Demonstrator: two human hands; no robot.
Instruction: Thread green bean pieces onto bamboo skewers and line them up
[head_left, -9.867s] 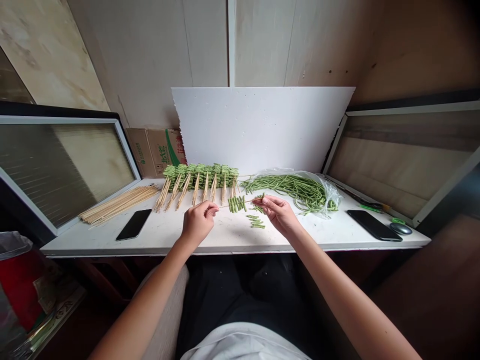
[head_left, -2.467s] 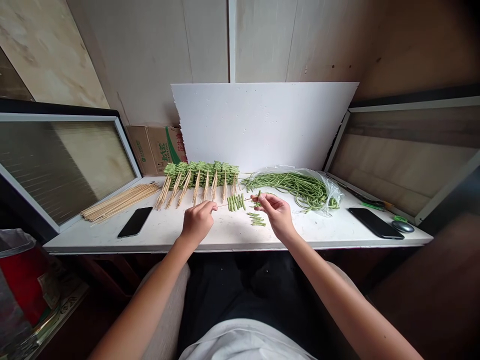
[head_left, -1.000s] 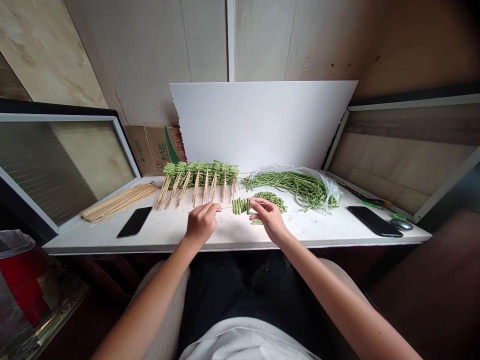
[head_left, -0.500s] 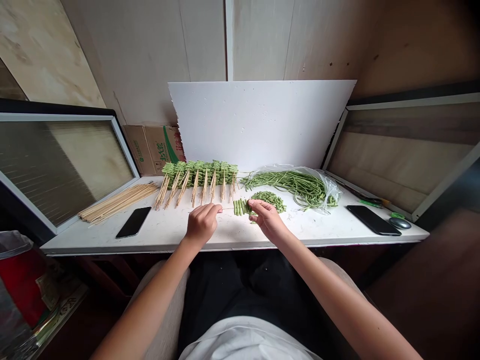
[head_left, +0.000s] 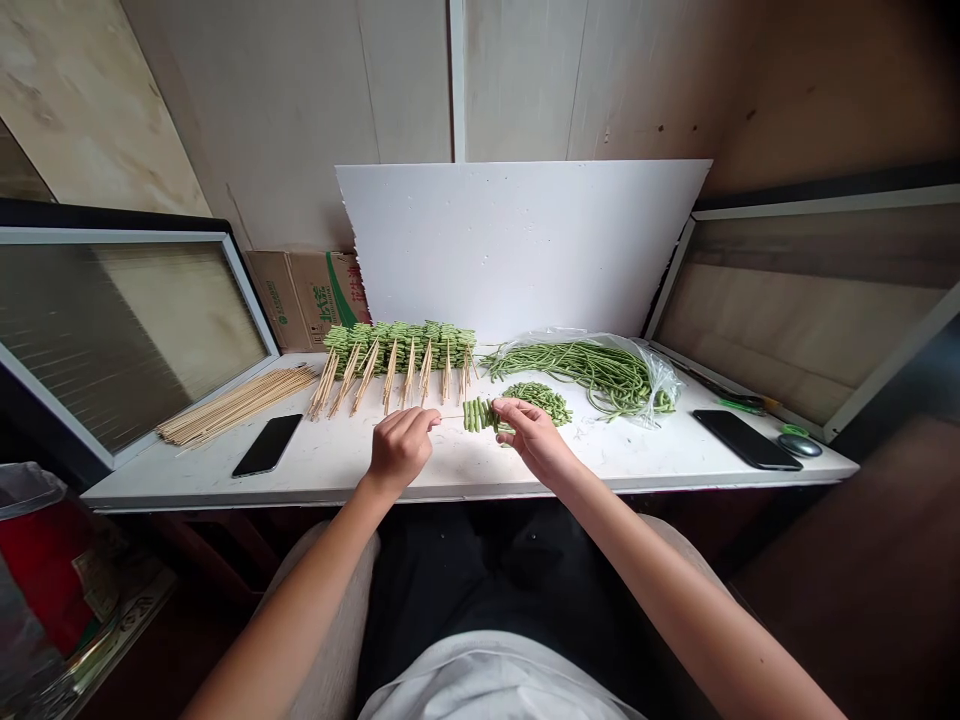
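Note:
My left hand [head_left: 403,445] is closed around one end of a thin wooden skewer [head_left: 451,416], held level above the table. Several short green bean pieces [head_left: 476,414] are threaded side by side on its right part. Fingers of my right hand [head_left: 531,430] pinch the bean pieces at that end, hiding the skewer's tip. Just behind the right hand lies a heap of cut bean pieces [head_left: 541,398]. Farther back to the left, finished bean skewers [head_left: 401,345] are stacked in rows, their bare sticks pointing toward me.
Bare skewers [head_left: 236,400] lie in a pile at left, beside a phone [head_left: 268,445]. Long whole beans [head_left: 592,370] rest in a clear plastic bag at right. Another black phone [head_left: 746,440] and a grey oval object [head_left: 799,446] sit near the right edge. A white board [head_left: 525,245] stands behind.
Both hands, with the skewer between them, have shifted very slightly to the left. The grips look the same.

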